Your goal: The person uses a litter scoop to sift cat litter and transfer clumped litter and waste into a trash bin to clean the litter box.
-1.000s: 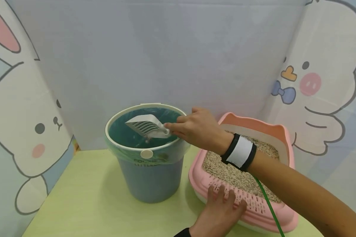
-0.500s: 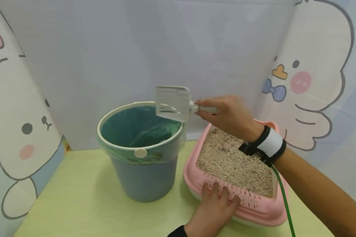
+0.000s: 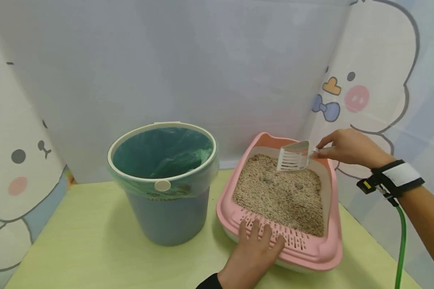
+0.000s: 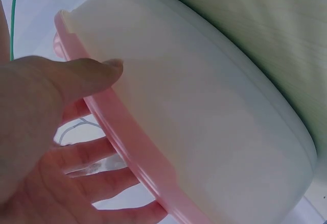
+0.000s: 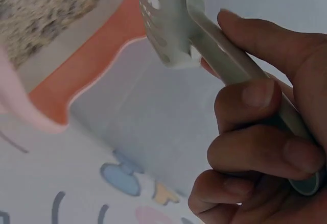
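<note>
My right hand [image 3: 351,148] grips the handle of a white slotted litter scoop [image 3: 293,155], fingers wrapped round it in the right wrist view. The scoop's blade hangs over the back part of a pink-rimmed litter box [image 3: 329,253], above the tan litter [image 3: 275,196]. With my left hand [image 3: 251,253] I hold the front rim of that box. Its fingers lie across the perforated pink ledge, and in the left wrist view the thumb [image 4: 97,73] presses the white outer wall [image 4: 179,91] just under the rim.
Left of the litter box stands a blue-grey bucket [image 3: 170,218] with a cream rim and a green bag liner [image 3: 159,160]. Both rest on a yellow-green table [image 3: 79,241]. Cartoon-printed curtains rise behind and at both sides. A green cable [image 3: 402,241] trails from my right wrist.
My right hand has carried the scoop from over the bucket rightward to above the litter box. The left hand stays on the box's rim. The head view has shifted slightly right.
</note>
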A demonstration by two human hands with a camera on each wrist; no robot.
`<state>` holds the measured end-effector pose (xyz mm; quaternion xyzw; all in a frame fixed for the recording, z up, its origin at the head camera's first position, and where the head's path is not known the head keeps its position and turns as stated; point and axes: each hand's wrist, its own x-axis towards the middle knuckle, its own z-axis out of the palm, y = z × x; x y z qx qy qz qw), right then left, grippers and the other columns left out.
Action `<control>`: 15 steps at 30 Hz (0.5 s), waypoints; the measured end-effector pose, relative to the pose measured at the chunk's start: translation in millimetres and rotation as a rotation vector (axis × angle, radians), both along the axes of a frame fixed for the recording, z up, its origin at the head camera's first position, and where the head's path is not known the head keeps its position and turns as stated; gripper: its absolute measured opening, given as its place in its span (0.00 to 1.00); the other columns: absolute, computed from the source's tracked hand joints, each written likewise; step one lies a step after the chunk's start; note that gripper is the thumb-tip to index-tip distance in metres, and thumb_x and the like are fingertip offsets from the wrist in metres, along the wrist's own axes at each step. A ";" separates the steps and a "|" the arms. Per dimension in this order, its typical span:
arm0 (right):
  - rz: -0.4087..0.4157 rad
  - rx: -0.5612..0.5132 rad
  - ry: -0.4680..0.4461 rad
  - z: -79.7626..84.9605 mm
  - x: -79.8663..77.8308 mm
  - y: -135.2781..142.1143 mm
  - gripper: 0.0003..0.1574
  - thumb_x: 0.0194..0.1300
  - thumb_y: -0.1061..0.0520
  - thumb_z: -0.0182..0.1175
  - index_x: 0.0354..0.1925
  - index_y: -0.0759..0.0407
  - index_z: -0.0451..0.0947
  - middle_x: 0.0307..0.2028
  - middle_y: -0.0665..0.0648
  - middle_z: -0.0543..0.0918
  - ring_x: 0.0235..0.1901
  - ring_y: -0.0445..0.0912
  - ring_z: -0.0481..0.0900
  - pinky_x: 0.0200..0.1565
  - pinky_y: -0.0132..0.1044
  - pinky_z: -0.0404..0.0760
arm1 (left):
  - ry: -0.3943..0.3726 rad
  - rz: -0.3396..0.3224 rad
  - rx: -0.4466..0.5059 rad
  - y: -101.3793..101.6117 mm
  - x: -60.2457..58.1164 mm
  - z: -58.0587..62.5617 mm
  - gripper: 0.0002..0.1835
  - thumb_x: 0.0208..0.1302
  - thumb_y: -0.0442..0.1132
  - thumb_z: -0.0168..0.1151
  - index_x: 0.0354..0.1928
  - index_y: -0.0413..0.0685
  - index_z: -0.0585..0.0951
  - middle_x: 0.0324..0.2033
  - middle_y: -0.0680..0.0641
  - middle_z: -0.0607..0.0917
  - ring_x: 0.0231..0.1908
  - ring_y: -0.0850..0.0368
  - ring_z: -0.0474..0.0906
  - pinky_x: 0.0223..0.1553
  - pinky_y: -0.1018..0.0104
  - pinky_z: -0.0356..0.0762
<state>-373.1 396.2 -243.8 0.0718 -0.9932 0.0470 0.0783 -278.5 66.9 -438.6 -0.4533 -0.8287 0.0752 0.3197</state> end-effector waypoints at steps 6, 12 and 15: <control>-0.046 0.137 -0.162 -12.5 -24.8 27.3 0.19 0.60 0.41 0.75 0.39 0.55 0.91 0.38 0.57 0.92 0.32 0.45 0.84 0.31 0.44 0.82 | -0.001 -0.005 0.021 0.9 -2.8 0.1 0.27 0.64 0.47 0.70 0.64 0.65 0.75 0.57 0.49 0.85 0.61 0.45 0.83 0.60 0.41 0.83; -0.075 0.269 -0.196 -26.7 -44.0 34.1 0.14 0.51 0.49 0.77 0.29 0.53 0.82 0.27 0.49 0.83 0.26 0.46 0.75 0.26 0.41 0.72 | -0.059 -0.003 -0.007 0.7 -3.2 2.9 0.25 0.68 0.47 0.66 0.66 0.66 0.74 0.59 0.49 0.84 0.62 0.45 0.82 0.60 0.42 0.83; -0.069 0.289 -0.248 -39.0 -51.2 35.6 0.14 0.48 0.52 0.76 0.24 0.51 0.78 0.24 0.48 0.79 0.24 0.46 0.73 0.25 0.40 0.68 | -0.080 -0.005 -0.042 0.0 -2.6 2.5 0.23 0.72 0.50 0.62 0.67 0.66 0.73 0.60 0.50 0.84 0.62 0.45 0.81 0.59 0.43 0.83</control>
